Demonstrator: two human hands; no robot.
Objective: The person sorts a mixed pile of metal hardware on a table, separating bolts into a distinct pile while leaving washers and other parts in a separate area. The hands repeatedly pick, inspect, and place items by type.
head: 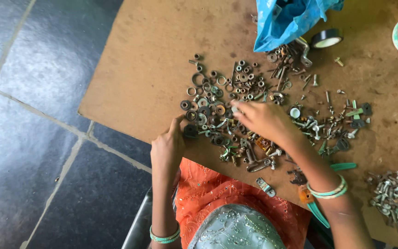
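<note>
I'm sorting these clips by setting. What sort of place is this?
Probably a home or small workshop floor: a brown board lies on dark floor tiles, strewn with mixed washers, nuts and screws. The left hand and right hand pick through them.

From my remote seat I see my bare left hand [167, 148] and right hand [264, 121], each wrist ringed by thin turquoise bangles edged in gold, above an orange garment sewn with sequins and a pale blue-green embroidered panel over the lap.
</note>
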